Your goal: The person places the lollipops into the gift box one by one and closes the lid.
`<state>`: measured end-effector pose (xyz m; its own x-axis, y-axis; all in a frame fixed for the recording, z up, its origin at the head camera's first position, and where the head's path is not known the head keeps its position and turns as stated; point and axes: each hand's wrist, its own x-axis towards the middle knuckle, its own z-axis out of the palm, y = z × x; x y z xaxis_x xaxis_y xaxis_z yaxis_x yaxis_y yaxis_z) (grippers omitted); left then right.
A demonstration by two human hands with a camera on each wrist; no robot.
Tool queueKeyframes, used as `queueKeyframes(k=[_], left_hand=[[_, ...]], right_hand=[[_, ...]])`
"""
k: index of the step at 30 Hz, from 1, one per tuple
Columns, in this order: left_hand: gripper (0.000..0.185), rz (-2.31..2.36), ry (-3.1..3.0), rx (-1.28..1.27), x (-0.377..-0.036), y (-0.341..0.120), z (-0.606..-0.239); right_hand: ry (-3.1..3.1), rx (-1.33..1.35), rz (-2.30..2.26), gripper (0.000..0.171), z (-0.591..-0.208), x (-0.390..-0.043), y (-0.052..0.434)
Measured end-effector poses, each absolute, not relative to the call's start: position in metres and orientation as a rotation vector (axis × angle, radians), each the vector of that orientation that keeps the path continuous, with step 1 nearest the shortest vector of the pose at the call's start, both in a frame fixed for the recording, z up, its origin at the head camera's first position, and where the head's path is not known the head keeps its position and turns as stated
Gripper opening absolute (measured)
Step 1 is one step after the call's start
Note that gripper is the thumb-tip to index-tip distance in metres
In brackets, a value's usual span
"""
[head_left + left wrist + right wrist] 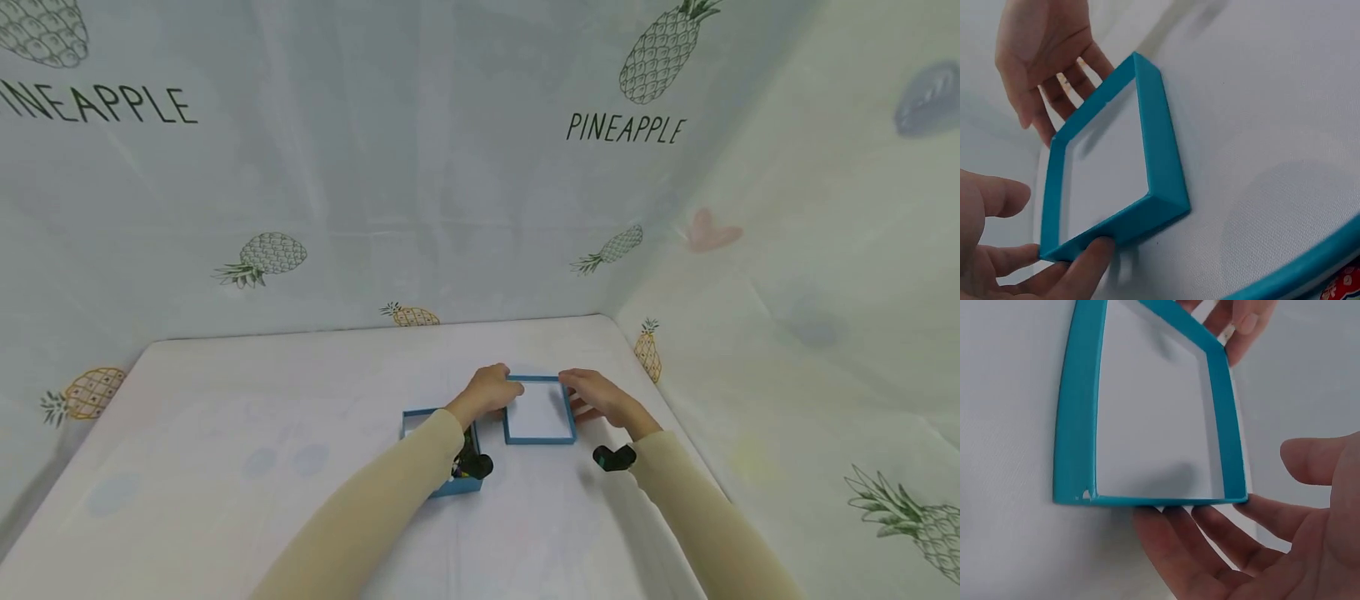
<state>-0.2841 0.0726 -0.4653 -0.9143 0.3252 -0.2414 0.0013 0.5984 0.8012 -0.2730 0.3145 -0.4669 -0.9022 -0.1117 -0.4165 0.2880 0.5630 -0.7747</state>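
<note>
A shallow square box lid with blue sides and a white inside lies on the white table, hollow side up. My left hand is at its left side. In the left wrist view, the fingers touch the blue wall while the thumb stands off it. On the opposite side is my right hand. Its extended fingers meet the outer wall in the right wrist view, with the thumb held apart. Left of the lid stands a blue box, partly hidden under my left forearm.
Inside the blue box some colourful contents show, including a red printed item. A black device sits at my right wrist, another at my left. Behind the table hangs a pineapple-print cloth, which also covers the right side.
</note>
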Motion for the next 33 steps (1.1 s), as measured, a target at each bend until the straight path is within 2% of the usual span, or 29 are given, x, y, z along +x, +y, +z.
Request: queueKeyframes(k=[5, 15, 26, 33], left_hand=[[0.057, 1.299, 2.543, 0.314, -0.289, 0.067, -0.466], [0.064, 1.39, 2.604, 0.345, -0.295, 0.033, -0.447], [0.064, 1.526, 2.596, 0.329, -0.281, -0.011, -0.419], [0.063, 1.594, 2.581, 0.334, -0.268, -0.037, -0.418]], right_hand=[[2.418, 0.114, -1.369, 0.062, -0.455, -0.272, 0.305], [2.527, 0.065, -1.52, 0.059, -0.431, -0.268, 0.275], [2.607, -0.008, -1.678, 0.059, -0.416, -0.253, 0.232], [2.631, -0.031, -1.777, 0.056, -0.419, -0.241, 0.208]])
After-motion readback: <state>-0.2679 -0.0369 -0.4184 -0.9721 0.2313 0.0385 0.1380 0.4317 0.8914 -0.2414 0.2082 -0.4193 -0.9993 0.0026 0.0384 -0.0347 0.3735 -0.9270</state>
